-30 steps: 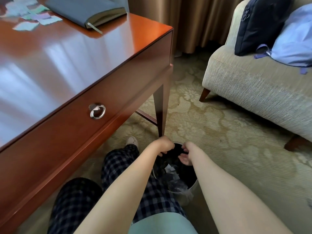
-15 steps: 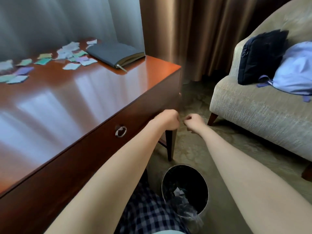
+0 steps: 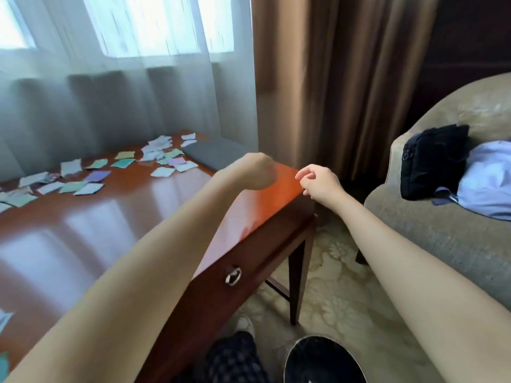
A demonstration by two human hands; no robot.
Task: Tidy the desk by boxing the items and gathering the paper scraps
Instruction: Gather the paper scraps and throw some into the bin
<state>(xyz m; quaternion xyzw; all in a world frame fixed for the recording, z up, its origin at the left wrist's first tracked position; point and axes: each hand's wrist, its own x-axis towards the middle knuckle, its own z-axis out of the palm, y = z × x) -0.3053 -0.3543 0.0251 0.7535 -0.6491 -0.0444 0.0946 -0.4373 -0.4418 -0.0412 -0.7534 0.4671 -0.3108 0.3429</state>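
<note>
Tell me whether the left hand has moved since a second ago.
Yes. The left hand rose from the bin on the floor to above the desk, near its right corner.

Glossy, smooth reddish wood across the desk (image 3: 110,222), mirroring window light. Matt paper scraps (image 3: 96,176) at nine o'clock. Shiny metal ring pull (image 3: 233,275) at six o'clock. Coarse woven cloth over the armchair (image 3: 442,239) at three o'clock; sheer, thin curtain (image 3: 138,78) at eleven; heavy brown cloth drape (image 3: 318,78) at one; patterned carpet (image 3: 345,286) at five.
</note>
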